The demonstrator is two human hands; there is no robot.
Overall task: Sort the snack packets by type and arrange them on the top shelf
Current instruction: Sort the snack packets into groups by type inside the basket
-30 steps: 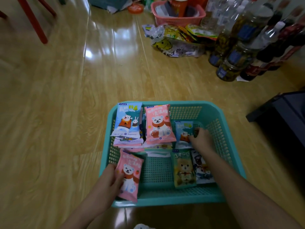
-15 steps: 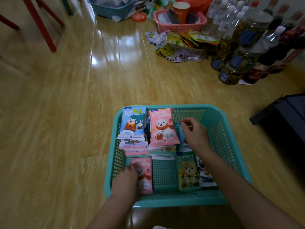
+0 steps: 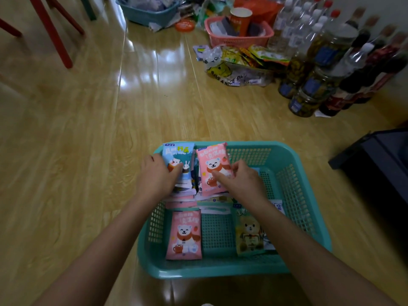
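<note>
A teal mesh basket (image 3: 293,173) on the wooden floor holds several snack packets. At its far left, my left hand (image 3: 157,177) grips the blue bear-and-rabbit packet (image 3: 177,154) on top of a pile. Beside it my right hand (image 3: 239,178) pinches the pink bear packet (image 3: 210,166) on a second pile. Nearer me lie another pink bear packet (image 3: 184,235) flat on the basket floor and a green bear packet (image 3: 248,236), partly under my right forearm. More packets show under the piles.
Further off on the floor are a pink basket (image 3: 238,38) with an orange cup, loose yellow snack bags (image 3: 242,62), jars and bottles (image 3: 320,69) at right, and a blue basket (image 3: 148,13). Red chair legs (image 3: 53,34) stand at left; a dark box (image 3: 379,160) sits right.
My left hand let go of the pink packet near the front, which now lies flat, and moved up to the blue packet. My right hand shifted left onto the upper pink packet.
</note>
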